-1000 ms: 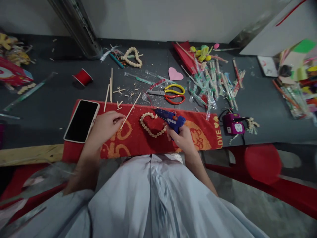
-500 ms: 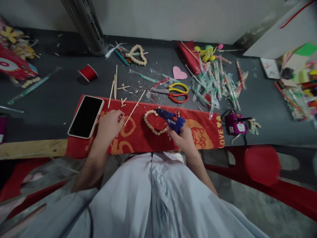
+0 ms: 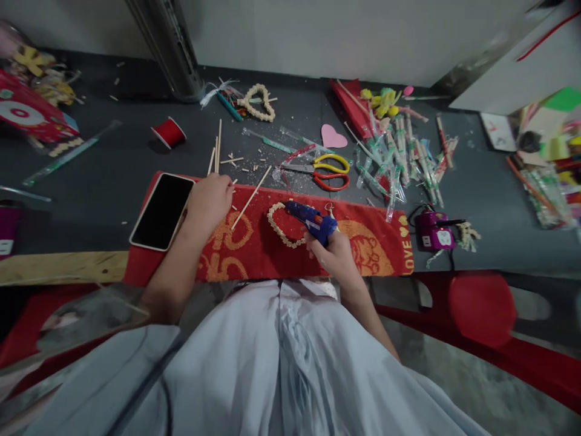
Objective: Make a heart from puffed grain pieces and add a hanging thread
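Note:
My right hand (image 3: 334, 249) is closed around a blue hot glue gun (image 3: 318, 223). Its nozzle points left, over the top of a heart-shaped outline of short wooden stick pieces (image 3: 278, 230). Part of that outline is hidden by the gun and my fingers. Over small stick pieces at the red cloth's upper edge, my left hand (image 3: 211, 200) is closed with fingers bent and pressed together. The fingertips are hidden, and I cannot make out what is in them. Long thin wooden sticks (image 3: 218, 148) lie just beyond it; another wooden stick (image 3: 251, 198) slants to its right.
A phone (image 3: 163, 212) lies left on the red cloth (image 3: 254, 260). Beyond are scissors (image 3: 331, 172), a red thread spool (image 3: 169, 132), a pink paper heart (image 3: 333, 136) and a second stick heart (image 3: 258, 103). Wrapped sticks (image 3: 402, 148) and a purple box (image 3: 434, 231) are at right.
My left hand has moved up and forward onto the small stick pieces, covering some. My right hand and the glue gun stay nearly still over the stick outline. The view has shifted slightly.

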A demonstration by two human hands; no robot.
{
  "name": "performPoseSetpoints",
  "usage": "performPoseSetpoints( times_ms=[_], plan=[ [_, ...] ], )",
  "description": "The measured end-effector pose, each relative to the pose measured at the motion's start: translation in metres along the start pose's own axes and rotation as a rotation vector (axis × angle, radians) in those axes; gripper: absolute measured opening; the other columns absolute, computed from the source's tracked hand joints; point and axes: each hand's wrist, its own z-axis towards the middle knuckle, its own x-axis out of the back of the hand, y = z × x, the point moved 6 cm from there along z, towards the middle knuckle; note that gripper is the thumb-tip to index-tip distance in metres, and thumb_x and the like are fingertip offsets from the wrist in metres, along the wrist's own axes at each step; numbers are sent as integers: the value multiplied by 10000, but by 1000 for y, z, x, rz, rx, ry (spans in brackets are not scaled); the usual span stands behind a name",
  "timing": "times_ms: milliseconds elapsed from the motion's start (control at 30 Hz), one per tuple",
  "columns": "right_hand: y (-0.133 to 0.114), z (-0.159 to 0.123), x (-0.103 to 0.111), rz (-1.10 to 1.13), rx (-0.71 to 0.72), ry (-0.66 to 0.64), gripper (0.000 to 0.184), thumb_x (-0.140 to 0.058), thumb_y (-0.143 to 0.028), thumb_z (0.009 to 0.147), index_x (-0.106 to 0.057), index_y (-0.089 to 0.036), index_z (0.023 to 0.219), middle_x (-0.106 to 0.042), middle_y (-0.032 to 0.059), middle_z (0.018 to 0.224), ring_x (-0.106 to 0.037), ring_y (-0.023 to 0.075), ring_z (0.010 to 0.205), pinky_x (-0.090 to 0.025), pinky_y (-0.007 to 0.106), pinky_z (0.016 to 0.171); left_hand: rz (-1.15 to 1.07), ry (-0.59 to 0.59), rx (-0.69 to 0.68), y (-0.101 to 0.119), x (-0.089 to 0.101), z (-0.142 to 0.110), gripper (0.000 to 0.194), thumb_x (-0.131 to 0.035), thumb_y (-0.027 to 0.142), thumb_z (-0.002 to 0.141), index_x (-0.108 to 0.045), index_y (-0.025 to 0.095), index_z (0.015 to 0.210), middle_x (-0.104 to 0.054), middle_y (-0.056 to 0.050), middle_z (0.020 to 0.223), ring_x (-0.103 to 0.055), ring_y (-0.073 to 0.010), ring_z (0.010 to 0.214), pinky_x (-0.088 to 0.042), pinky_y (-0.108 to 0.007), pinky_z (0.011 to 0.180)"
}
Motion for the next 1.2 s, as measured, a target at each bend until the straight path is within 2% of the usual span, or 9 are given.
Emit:
performPoseSetpoints(
  times_ms=[100,233,367,567,733,833,933,1100,1200],
  plan=[
    [0,0,1,-21,-12,18,364,-694,-528,862,-599,-232,673,-546,-17,528,-490,143,529,-363,272,506,12,-11,-27,1,0,18,366,-446,252,1030,-776,146,1151,-740,-199,1218,-704,-368,1155,-532,-449,989],
    [0,0,7,-16,-29,64,344,-698,-538,834,-619,-225,715,-543,-27,521,-498,144,518,-390,280,524,82,-66,-36,0,-7,36,343,-517,273,994,-800,122,1117,-758,-221,1175,-713,-392,1138,-544,-490,1008],
    [-1,-2,18,16,-72,132,333,-683,-551,791,-623,-228,741,-552,-33,526,-515,140,491,-392,285,522,126,-63,-22,-1,-13,45,333,-560,259,943,-809,116,1111,-774,-220,1116,-724,-386,1089,-550,-490,993],
    [-3,-6,32,104,-147,223,307,-709,-524,701,-595,-239,691,-569,-32,512,-538,147,481,-403,285,507,109,-69,-29,-1,-18,52,291,-574,221,911,-810,131,1055,-781,-208,1053,-723,-373,1058,-545,-471,965],
    [-6,-10,33,153,-168,244,312,-707,-516,677,-555,-250,622,-552,-22,485,-509,139,466,-411,286,483,34,-33,-60,5,-1,42,215,-577,218,929,-779,153,960,-779,-191,1073,-728,-374,1063,-544,-447,922],
    [-9,-12,29,230,-185,221,274,-707,-505,657,-611,-249,672,-536,-32,483,-485,137,449,-439,290,451,-116,22,-74,8,12,28,185,-590,254,939,-760,182,922,-783,-141,1052,-723,-325,1062,-538,-397,910],
    [-15,-13,24,274,-178,185,270,-709,-505,656,-618,-254,698,-530,-38,491,-483,133,442,-458,290,442,-395,55,-44,12,15,12,182,-621,289,928,-758,172,954,-780,-92,972,-723,-260,967,-549,-351,878],
    [-29,-17,14,317,-138,73,339,-699,-540,712,-528,-264,614,-537,-21,500,-491,119,436,-468,279,449,-1012,30,90,22,0,-14,141,-682,306,909,-716,177,956,-783,-68,922,-731,-190,822,-570,-265,693],
    [-36,-20,9,342,-92,25,373,-695,-566,763,-517,-263,638,-538,-27,512,-496,117,434,-481,277,462,-1254,-3,166,31,-7,-27,113,-696,292,914,-680,180,920,-767,-56,852,-725,-157,730,-570,-243,640]
  ],
)
